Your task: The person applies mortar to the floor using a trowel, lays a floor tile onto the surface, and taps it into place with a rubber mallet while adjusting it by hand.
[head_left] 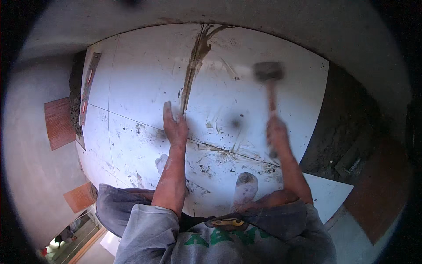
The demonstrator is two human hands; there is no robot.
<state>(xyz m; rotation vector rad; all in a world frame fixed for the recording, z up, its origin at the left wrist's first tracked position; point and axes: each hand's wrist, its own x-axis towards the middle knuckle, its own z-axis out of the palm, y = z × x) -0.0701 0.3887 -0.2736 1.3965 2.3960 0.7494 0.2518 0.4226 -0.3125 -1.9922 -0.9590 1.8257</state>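
My right hand (277, 133) is closed round the handle of a mallet with a dark, blocky head (268, 71). The mallet is raised over the white floor tiles (259, 105) and blurred by motion. Beside the gap (190, 81) between two large tiles, my left hand (176, 128) is held out with its fingers apart and nothing in it. Whether it touches the tile I cannot tell. Brown mortar smears mark the gap, widest at its far end, and dirt specks dot the tiles.
A spirit level (90, 86) lies along the left tile edge. Dark wet mortar (347, 119) borders the tiles on the right. Reddish-brown tiles (60, 123) show at the left wall, and a larger brown area (380, 193) at the right. My foot (246, 187) rests on the tiles.
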